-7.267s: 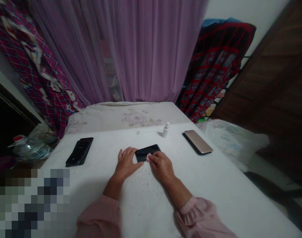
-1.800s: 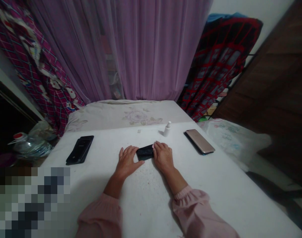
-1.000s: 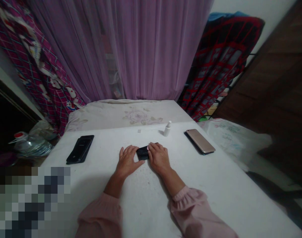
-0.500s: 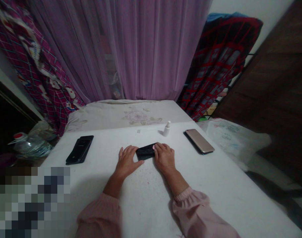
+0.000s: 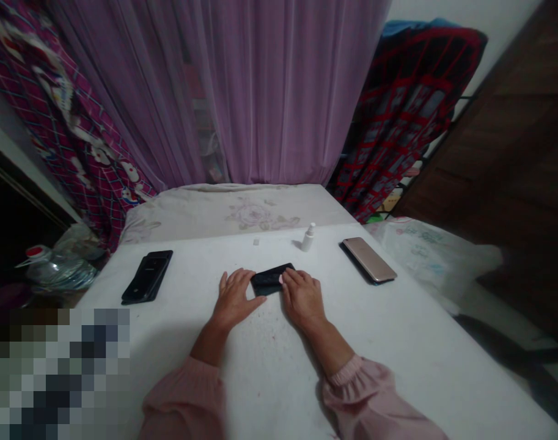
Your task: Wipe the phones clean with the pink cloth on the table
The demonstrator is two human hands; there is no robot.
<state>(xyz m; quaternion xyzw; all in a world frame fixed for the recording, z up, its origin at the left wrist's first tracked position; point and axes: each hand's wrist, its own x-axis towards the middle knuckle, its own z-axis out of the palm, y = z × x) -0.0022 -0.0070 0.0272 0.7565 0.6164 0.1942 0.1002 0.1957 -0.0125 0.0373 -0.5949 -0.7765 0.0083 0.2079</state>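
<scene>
Black smartphone (image 5: pixel 268 280) flat near mid-width of the white-covered table (image 5: pixel 398 354), left hand (image 5: pixel 235 299) open at its left end, right hand (image 5: pixel 302 299) spread over its right end, hands apart; probably light, stiff, slick, fragile: take by long edges.

Left hand (image 5: pixel 235 299) resting palm-down with fingers spread and pointing forward, right hand (image 5: pixel 303 299) lying flat just beside it with fingers angling inward, left forearm (image 5: pixel 209 345) and right forearm (image 5: pixel 330 345) slanting up toward each other, both wrists staying low.
</scene>
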